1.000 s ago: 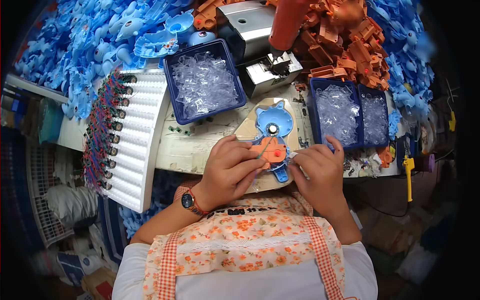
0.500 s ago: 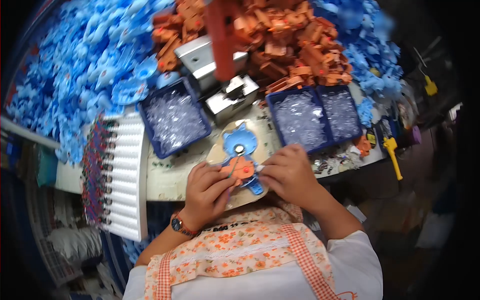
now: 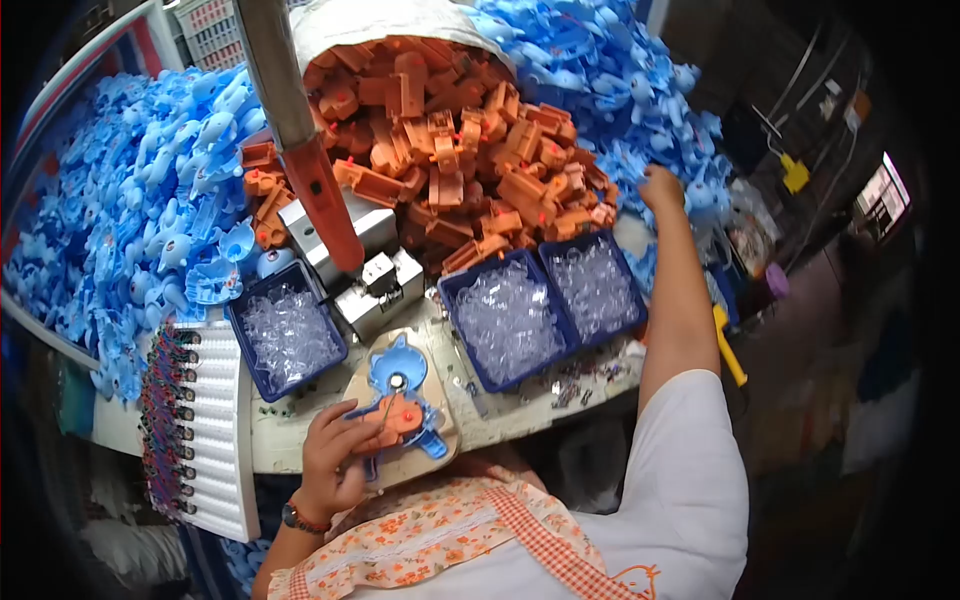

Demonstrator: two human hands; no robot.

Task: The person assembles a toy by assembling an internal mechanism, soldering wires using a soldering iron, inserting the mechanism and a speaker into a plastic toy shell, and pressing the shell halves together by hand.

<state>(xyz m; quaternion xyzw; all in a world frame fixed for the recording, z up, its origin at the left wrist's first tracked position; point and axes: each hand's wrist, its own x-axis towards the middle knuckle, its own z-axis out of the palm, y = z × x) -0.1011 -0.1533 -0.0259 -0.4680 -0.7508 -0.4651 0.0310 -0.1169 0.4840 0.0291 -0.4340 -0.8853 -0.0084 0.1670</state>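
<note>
A blue animal-shaped toy shell [image 3: 398,366] lies hollow side up on a cream board [image 3: 446,412], with a small white round piece on it. An orange plastic casing [image 3: 402,416] with a red spot sits in its lower half. My left hand [image 3: 338,450] has its fingers closed on the casing's left side; the thumb is partly hidden. My right hand [image 3: 661,188] is stretched out to the pile of blue plastic parts [image 3: 640,100] at the far right. Its fingers are curled in, and what they hold, if anything, cannot be made out.
Blue trays [image 3: 500,388] hold clear plastic pieces. Orange casings [image 3: 450,150] are heaped behind a metal fixture [image 3: 375,300] under an orange-tipped post [image 3: 325,205]. More blue parts [image 3: 160,180] pile up at left, near a white ribbed rack [image 3: 215,430] with wired parts.
My right hand has left the toy shell and reached up and right to the blue pile. My left hand stays at the orange casing. The camera view has shifted.
</note>
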